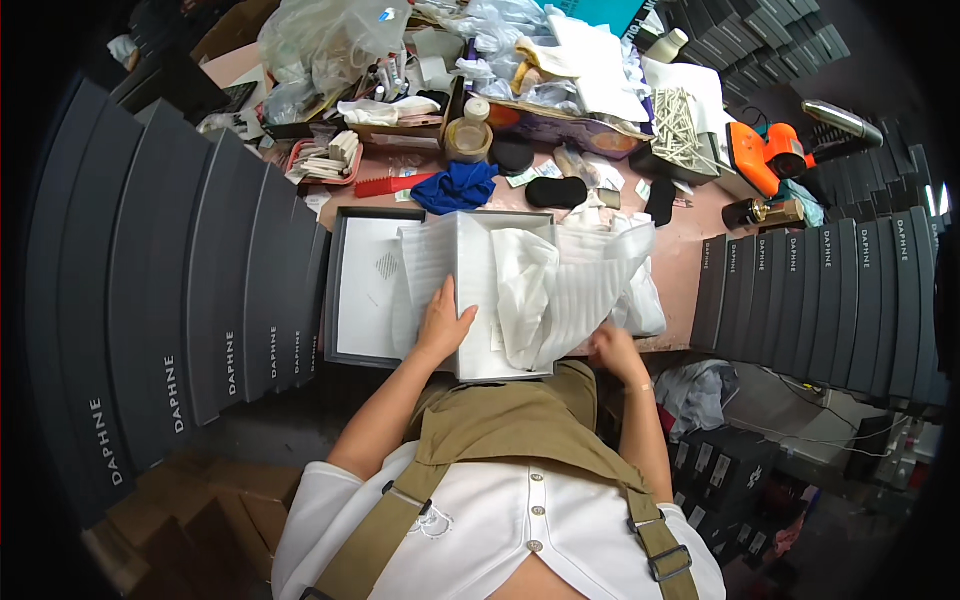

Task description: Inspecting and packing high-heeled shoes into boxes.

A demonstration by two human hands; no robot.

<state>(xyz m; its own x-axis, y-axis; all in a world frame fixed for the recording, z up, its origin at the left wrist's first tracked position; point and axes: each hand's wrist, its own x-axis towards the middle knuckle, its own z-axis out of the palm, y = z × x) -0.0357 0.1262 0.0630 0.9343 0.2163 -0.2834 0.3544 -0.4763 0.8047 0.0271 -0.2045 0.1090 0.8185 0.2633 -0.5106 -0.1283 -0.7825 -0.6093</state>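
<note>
In front of me stands an open shoe box (477, 300), grey outside and white inside. My left hand (443, 325) grips its left wall, thumb on the inner side. Crumpled white tissue paper (522, 290) lies in the box, and a translucent ribbed foam sheet (590, 295) spreads over its right side. My right hand (617, 352) is closed with curled fingers by the sheet's lower right, beside a white wrapped bundle (643, 305); what it holds is hidden. Left of the box lies a grey lid (375, 325) with a white inside, partly under another foam sheet (420, 260).
Stacks of dark shoe boxes rise at the left (160, 270) and right (830, 310). Across the back are a blue cloth (455, 187), a tape roll (467, 138), a purple carton (590, 132), a box of white sticks (680, 125) and an orange tool (755, 160).
</note>
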